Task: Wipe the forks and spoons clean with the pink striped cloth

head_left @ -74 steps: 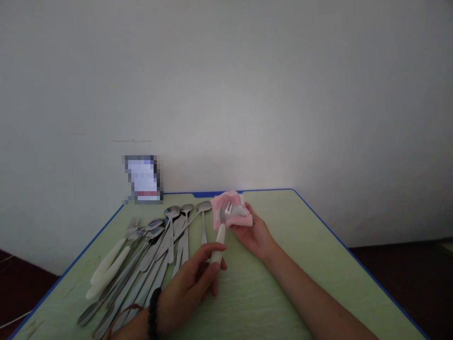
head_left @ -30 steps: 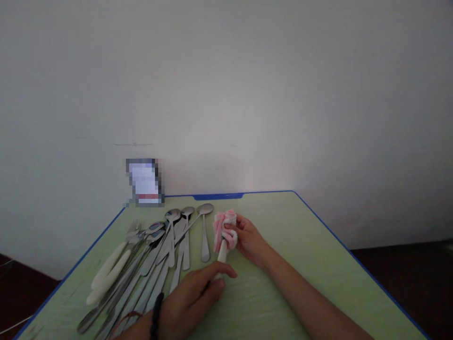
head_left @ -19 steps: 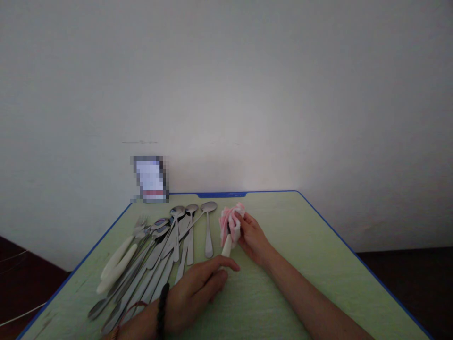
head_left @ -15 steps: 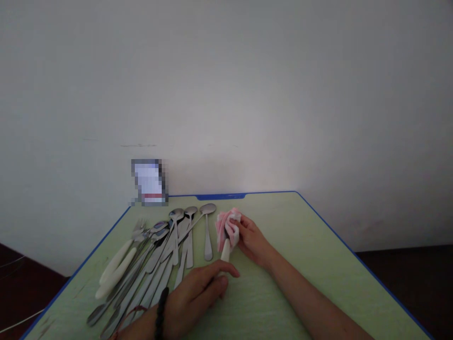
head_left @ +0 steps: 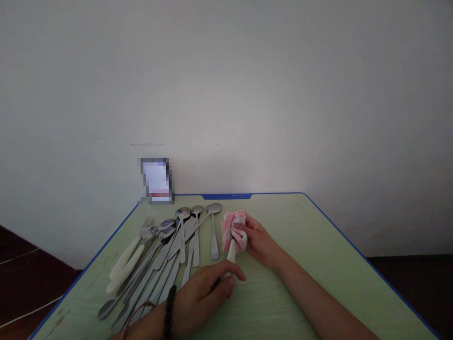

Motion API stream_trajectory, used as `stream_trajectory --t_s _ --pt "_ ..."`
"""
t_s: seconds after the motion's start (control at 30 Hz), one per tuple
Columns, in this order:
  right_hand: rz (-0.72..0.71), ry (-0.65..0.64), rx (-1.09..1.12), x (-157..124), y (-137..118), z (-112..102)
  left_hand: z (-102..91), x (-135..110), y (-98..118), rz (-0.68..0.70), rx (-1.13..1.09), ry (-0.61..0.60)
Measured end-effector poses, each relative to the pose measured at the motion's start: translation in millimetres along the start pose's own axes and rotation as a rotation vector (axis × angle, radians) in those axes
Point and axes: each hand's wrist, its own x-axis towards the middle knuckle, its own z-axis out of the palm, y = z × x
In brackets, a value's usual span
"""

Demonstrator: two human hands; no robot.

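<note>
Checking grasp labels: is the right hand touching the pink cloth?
Touching. Head view: the right hand is closed around the pink cloth, thumb pressed on it, cloth bunched over the white-handled utensil.

No readable text anywhere. Card at the 11 o'clock corner of the worktop is blurred out; only a red stripe shows. Fork, cloth, spoons: any markings too small to tell.

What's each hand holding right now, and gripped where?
Left hand grips a white-handled utensil by the near end of its handle. Right hand holds a pink cloth bunched around the utensil's hidden far end.
</note>
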Motion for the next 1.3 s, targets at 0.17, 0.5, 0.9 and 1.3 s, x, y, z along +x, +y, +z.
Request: stream_trajectory --t_s 0.17,0.5,0.9,1.3 --pt "0.038 0.045 -0.001 -0.9 -2.2 0.2 -0.3 -1.0 0.8 -0.024 -0.013 0.004" --pt "0.054 0.065 0.226 4.9 -2.6 -5.4 -1.6 -1.7 -2.5 0.004 -0.124 -0.031" --pt "0.129 -0.113 0.088 -1.2 -5.2 -3.1 3.5 0.8 -6.7 0.004 -0.183 0.017" --pt "0.168 -0.099 -0.023 -3.2 -2.7 -4.0 -4.1 -2.8 4.3 -0.057 0.118 -0.011"
